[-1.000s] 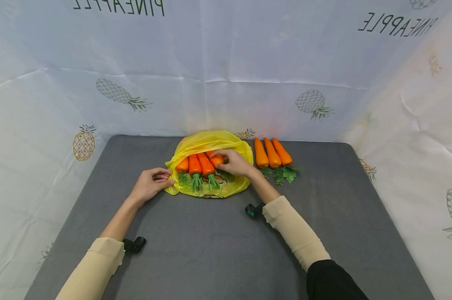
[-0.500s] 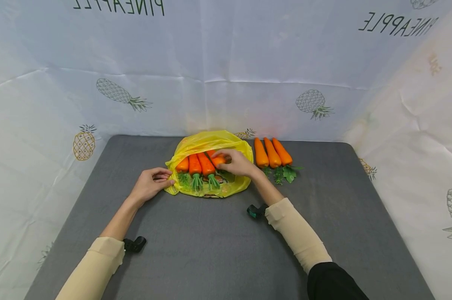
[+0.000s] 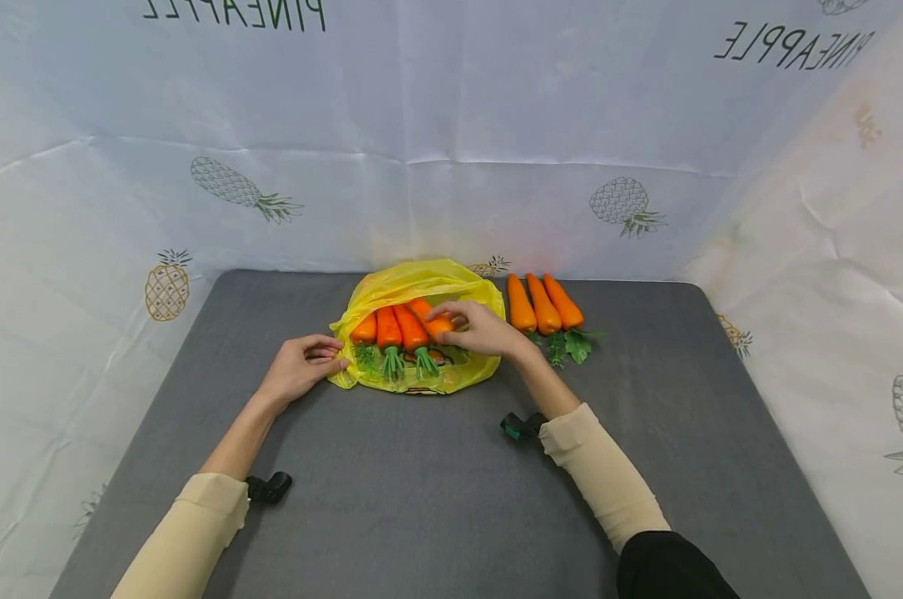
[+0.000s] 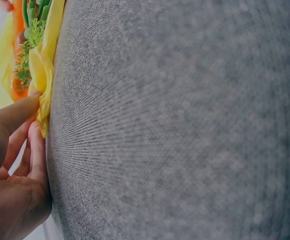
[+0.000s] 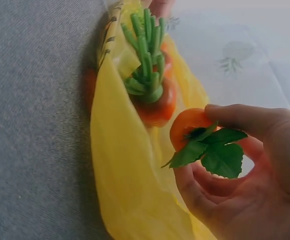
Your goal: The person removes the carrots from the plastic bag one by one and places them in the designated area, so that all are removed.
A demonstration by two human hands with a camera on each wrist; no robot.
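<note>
A thin yellow plastic bag [image 3: 382,284] lies at the back of the table, its mouth facing me, with several orange carrots [image 3: 389,329] inside. My left hand [image 3: 300,368] pinches the bag's left edge between thumb and fingers, as the left wrist view confirms. At the right side of the mouth, my right hand [image 3: 487,330] grips a carrot [image 5: 185,125] by its thick end, its green leaves [image 5: 223,159] hanging by the palm. That carrot's tip is hidden in the bag. Beside it lie carrots with short green stems [image 5: 147,65].
To the right of the bag, three more carrots [image 3: 545,309] lie side by side with leafy tops toward me. The grey table [image 3: 421,499] ends at a hanging white cloth [image 3: 451,100] printed with pineapples. Black wrist cameras [image 3: 271,488] are worn on both forearms.
My right hand has shifted slightly right and toward me, bringing the gripped carrot a little with it, so more of that carrot shows. The left hand keeps its place on the bag.
</note>
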